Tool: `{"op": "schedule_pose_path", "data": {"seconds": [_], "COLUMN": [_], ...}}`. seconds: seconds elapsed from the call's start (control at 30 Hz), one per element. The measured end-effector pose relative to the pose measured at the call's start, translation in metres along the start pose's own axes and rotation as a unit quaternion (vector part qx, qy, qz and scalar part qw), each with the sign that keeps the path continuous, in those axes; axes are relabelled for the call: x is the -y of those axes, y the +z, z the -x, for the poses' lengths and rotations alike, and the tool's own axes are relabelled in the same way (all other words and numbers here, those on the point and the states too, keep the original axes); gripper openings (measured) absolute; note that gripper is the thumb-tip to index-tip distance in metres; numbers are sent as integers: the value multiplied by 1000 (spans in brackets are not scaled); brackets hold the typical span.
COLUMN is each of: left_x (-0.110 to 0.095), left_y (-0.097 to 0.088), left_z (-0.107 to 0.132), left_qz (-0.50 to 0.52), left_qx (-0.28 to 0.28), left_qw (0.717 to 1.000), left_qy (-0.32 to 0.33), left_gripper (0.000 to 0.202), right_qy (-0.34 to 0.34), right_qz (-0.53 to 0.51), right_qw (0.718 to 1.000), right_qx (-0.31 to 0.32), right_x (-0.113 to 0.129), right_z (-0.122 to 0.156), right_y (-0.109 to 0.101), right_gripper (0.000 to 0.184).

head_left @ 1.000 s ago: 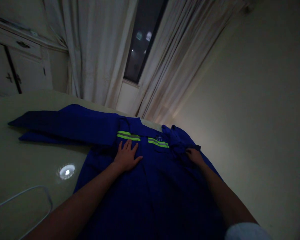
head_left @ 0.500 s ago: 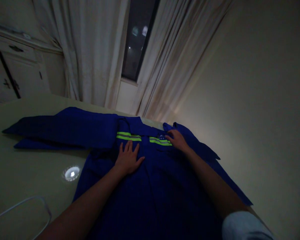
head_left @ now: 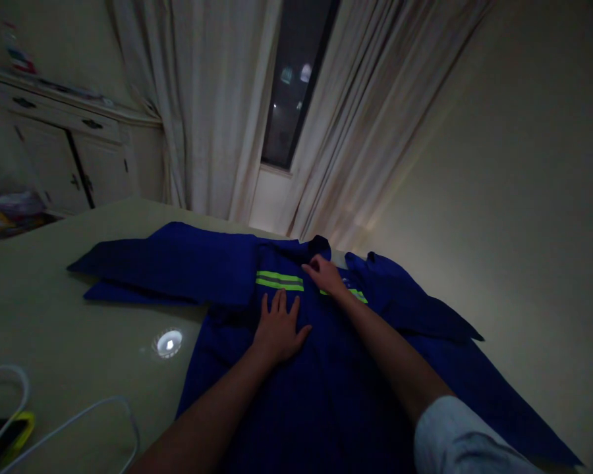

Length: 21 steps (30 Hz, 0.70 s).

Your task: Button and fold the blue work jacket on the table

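Note:
A dark blue work jacket point(head_left: 326, 388) with yellow-green reflective stripes point(head_left: 279, 280) lies spread on a pale glossy table point(head_left: 54, 322). One sleeve point(head_left: 172, 263) stretches out to the left, the other sleeve point(head_left: 425, 309) lies to the right. My left hand point(head_left: 279, 328) rests flat on the chest of the jacket, fingers spread, just below the stripes. My right hand point(head_left: 323, 275) lies on the jacket near the collar, between the two stripe sections, fingers bent down onto the cloth; it is too dark to tell whether they pinch it.
A white cable point(head_left: 79, 415) loops at the table's near left corner beside a dark phone with a yellow edge point(head_left: 0, 438). A lamp's reflection point(head_left: 169, 343) shines on the table. Curtains point(head_left: 217, 112) and a dark window point(head_left: 296, 85) stand behind, white cabinets point(head_left: 69, 158) at left.
My right hand has moved left from the right sleeve to the collar area. The right sleeve now lies spread flat. My left hand has stayed pressed on the chest.

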<state>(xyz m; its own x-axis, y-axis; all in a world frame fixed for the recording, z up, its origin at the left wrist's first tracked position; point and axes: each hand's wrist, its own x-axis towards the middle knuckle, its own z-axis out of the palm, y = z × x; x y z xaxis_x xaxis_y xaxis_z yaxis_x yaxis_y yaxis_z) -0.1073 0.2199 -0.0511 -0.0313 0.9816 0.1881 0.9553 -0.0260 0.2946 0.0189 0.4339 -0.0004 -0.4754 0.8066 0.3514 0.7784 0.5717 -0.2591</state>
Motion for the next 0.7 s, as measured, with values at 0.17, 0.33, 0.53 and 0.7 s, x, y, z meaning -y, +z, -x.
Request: {"op": "schedule_pose_path", "data": {"seconds": [0.17, 0.33, 0.53, 0.7], "left_x": [0, -1, 1, -1], "left_y": [-1, -4, -2, -13], "left_z": [2, 2, 2, 2], "left_qz": [2, -13, -39, -86], "left_qx": [-9, -8, -6, 17], "left_qw": [1000, 1000, 999, 996], "left_qy": [0, -2, 1, 11], "left_gripper": [84, 83, 79, 72], "right_qy": [41, 87, 130, 128], "right_qz": [18, 41, 65, 50], "right_qw": [999, 995, 989, 990], "right_qx": [27, 13, 14, 35], "right_x": [9, 13, 28, 27], "right_z": [9, 9, 19, 18], "right_y": [25, 25, 36, 36], "right_gripper": [31, 25, 34, 34]}}
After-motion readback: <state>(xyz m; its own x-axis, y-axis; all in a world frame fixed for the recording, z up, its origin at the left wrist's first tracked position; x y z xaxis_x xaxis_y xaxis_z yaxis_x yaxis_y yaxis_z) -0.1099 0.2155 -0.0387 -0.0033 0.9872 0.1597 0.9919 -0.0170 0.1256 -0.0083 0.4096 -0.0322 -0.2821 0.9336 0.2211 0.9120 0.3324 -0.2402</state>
